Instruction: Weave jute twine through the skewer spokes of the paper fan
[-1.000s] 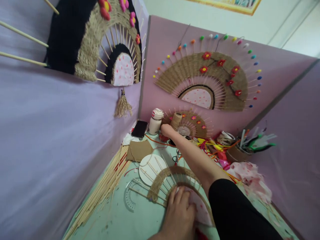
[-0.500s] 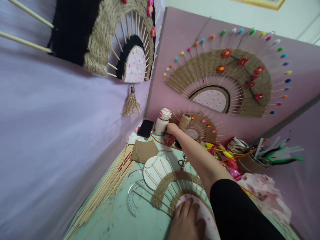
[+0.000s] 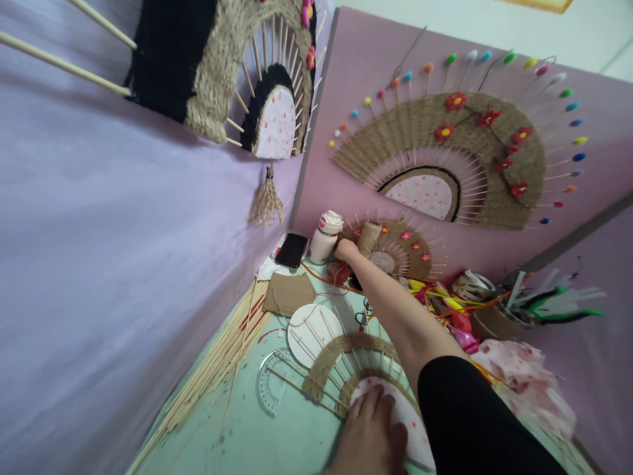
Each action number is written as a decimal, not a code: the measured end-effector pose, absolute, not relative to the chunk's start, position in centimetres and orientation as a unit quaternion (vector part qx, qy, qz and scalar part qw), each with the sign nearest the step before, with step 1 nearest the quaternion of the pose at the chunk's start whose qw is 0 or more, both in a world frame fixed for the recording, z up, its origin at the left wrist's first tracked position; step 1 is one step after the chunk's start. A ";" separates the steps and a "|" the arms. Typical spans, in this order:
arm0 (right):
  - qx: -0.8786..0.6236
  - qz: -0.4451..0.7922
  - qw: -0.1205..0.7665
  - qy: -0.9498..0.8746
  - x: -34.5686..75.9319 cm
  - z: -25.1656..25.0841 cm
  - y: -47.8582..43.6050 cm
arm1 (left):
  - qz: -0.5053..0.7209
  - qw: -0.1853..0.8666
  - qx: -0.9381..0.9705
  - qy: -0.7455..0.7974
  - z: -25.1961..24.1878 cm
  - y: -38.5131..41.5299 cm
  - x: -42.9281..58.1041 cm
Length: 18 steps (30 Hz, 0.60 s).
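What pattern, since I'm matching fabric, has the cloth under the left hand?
Pale cloth, reddish spots; best in the head view.

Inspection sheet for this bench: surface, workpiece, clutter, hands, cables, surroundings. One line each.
Surface: green tabletop, dark specks scattered on it.
Job's things: half-round woven fan lying on the table, sticks jutting from its left end; partly hidden by the arm and hand.
Clutter: loose long sticks along the left edge; protractor, white disc, brown card, phone; bright scraps heaped right.
Hands: left hand palm down on the fan's dotted centre; right hand close by the white bottle, fingers hidden, grip unclear.
Cables: nothing seen.
Surroundings: purple panel and pink panel, each with a large decorated fan on it.
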State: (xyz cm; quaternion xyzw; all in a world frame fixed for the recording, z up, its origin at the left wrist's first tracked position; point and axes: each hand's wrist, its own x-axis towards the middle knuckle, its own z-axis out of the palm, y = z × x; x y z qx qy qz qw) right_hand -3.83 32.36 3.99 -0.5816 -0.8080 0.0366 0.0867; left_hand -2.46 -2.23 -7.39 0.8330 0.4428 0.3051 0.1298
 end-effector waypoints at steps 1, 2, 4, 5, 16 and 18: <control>-0.606 0.040 0.081 -0.790 -3.6 4.2 32.1 | 0.300 0.113 0.842 0.433 -7.2 -2.3 -2.5; -0.621 0.044 0.086 -0.778 -3.3 4.5 31.8 | 0.297 0.095 0.850 0.425 -7.1 -2.3 -2.5; -0.619 0.049 0.126 -0.774 -2.5 5.2 30.8 | 0.290 0.071 0.858 0.419 -6.8 -2.4 -2.6; -0.611 0.051 0.152 -0.775 -2.0 5.6 30.2 | 0.286 0.068 0.859 0.419 -6.6 -2.5 -2.6; -0.500 0.148 0.432 -0.736 3.4 10.1 23.9 | 0.248 0.165 0.850 0.434 -4.0 -3.2 -3.5; -0.441 0.200 0.509 -0.711 4.7 11.5 22.7 | 0.259 0.166 0.847 0.433 -3.7 -3.1 -3.5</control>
